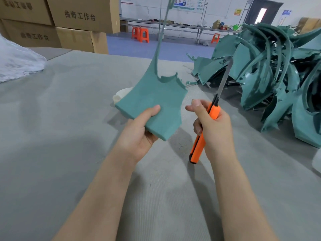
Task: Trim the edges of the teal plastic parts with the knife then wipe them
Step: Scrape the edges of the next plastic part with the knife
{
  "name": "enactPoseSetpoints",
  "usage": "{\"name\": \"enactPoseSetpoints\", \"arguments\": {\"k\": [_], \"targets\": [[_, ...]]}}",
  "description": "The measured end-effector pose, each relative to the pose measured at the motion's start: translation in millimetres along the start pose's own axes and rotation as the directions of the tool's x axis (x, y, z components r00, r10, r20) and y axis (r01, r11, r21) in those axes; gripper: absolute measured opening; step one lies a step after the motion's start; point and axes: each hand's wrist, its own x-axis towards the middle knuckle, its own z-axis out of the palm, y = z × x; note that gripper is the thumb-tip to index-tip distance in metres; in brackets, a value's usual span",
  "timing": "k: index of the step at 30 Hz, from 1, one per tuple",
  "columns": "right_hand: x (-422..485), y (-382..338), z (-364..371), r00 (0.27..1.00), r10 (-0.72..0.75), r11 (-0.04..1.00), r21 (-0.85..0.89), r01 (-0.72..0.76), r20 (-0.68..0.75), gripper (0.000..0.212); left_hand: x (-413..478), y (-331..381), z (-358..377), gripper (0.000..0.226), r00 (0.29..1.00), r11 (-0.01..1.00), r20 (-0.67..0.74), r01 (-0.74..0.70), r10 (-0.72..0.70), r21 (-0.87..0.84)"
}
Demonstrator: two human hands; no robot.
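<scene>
Teal plastic part (152,103), gripped at its near edge by the left hand (139,134), is raised above the grey table (60,136), its long strip running upward and away. Right hand (213,126) wraps the orange knife (206,126), blade pointing up and away.

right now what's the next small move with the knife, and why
Probably bring the knife to the jagged right edge of the teal part: the right hand holds the blade raised, apart from it, while the left hand grips it.

Two hands (139,134) (213,126), one knife (214,111), four boxes (83,13), three stools (144,35).
</scene>
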Motion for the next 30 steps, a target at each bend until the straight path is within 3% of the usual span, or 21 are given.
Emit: {"name": "enactPoseSetpoints", "arguments": {"k": [4, 8, 12, 20, 25, 28, 30], "targets": [[1.9, -0.3, -1.4, 0.999, 0.011, 1.0, 0.009, -0.01, -0.039, 0.012, 0.0, -5.4, -1.1, 0.045, 0.998, 0.992, 0.061, -0.026, 0.019, 0.12], [6.1, 2.4, -6.3, 0.998, -0.03, 0.99, -0.139, 0.022, -0.057, 0.023, 0.7, -8.9, -1.7, 0.037, 0.994, 0.974, 0.105, -0.045, 0.022, 0.223], [8.6, 7.7, -9.0, 0.992, -0.122, 0.933, -0.343, 0.104, -0.03, 0.027, 3.5, -6.1, -7.0, 0.046, 0.998, 0.976, 0.067, 0.0, -0.014, 0.216], [9.0, 15.1, -8.6, 0.974, -0.222, 0.846, -0.504, 0.174, -0.037, 0.041, 6.6, -0.2, -15.1, 0.046, 0.993, 0.982, 0.048, 0.096, -0.105, 0.164], [21.5, 15.6, -23.7, 0.93, -0.199, 0.896, -0.441, 0.045, -0.31, 0.038, 10.3, 10.5, -21.7, 0.042, 1.0, 0.999, -0.024, -0.007, 0.008, 0.04], [24.1, 17.2, -24.1, 0.934, -0.171, 0.892, -0.453, 0.012, -0.313, 0.012, 10.4, 6.0, -20.5, 0.024, 0.994, 0.99, -0.073, -0.067, 0.076, 0.121], [22.1, 15.8, -20.1, 0.948, -0.153, 0.893, -0.449, 0.012, -0.279, 0.021, 9.4, 2.7, -16.9, 0.026, 0.992, 0.98, -0.074, -0.089, 0.103, 0.176]]}}
